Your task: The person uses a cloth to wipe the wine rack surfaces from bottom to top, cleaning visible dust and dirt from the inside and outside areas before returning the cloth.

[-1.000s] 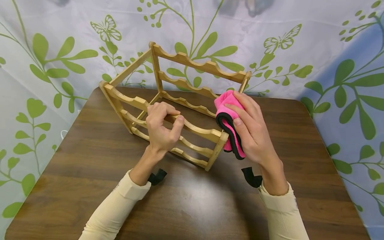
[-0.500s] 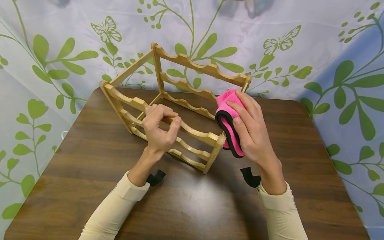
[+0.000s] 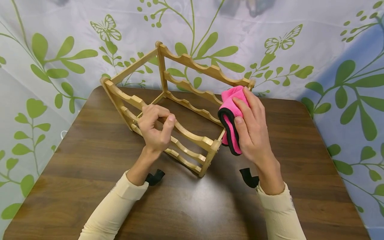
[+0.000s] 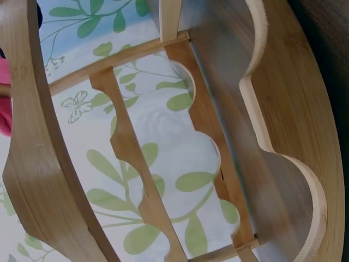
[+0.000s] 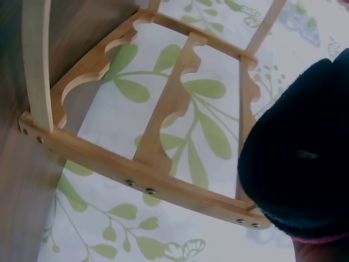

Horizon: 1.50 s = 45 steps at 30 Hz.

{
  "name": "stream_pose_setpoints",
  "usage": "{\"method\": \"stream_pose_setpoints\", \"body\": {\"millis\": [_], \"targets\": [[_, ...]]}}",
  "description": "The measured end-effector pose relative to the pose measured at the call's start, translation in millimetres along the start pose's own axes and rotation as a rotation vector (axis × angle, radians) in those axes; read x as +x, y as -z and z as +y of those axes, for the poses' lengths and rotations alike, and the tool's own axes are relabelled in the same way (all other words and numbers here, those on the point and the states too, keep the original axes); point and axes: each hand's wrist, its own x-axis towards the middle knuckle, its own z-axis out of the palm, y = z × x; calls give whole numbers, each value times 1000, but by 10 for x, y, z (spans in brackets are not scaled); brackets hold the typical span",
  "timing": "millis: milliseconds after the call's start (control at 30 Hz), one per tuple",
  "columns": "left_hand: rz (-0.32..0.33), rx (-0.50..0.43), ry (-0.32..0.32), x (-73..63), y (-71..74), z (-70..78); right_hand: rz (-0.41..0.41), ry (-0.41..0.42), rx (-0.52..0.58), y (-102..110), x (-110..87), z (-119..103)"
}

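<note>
A light wooden wine rack (image 3: 193,135) with scalloped rails stands at an angle on the table. My left hand (image 3: 154,128) grips its near top rail, thumb at the front. My right hand (image 3: 255,133) holds a folded pink cloth (image 3: 235,101) with black edging against the right-hand top bar, whose middle is hidden beneath it. Close up in the left wrist view are the rack's wavy rails (image 4: 38,164), with a bit of pink cloth (image 4: 4,101) at the left edge. The right wrist view shows a screwed side upright (image 5: 103,164) beside the cloth's dark edging (image 5: 300,147).
The dark wood table (image 3: 186,213) reaches back to a white fabric backdrop (image 3: 69,20) printed with green leaves and butterflies. Black curved pieces (image 3: 155,177) show beside both wrists, close to the cream sleeves (image 3: 120,200).
The rack has turned slightly, its near right corner shifting left and toward me, its far side right. My left hand has moved a little left with the rail; the cloth has shifted slightly.
</note>
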Motion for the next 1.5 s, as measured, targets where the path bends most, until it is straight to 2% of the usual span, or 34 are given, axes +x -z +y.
{"method": "stream_pose_setpoints", "body": {"millis": [333, 833, 1500], "targets": [[24, -28, -7, 14, 7, -9, 25, -14, -53, -11, -27, 33], [73, -49, 19, 69, 20, -13, 58, -19, -101, -18, -19, 45], [82, -79, 54, 106, 36, -54, 68, -52, -146, 8, -49, 59]]}}
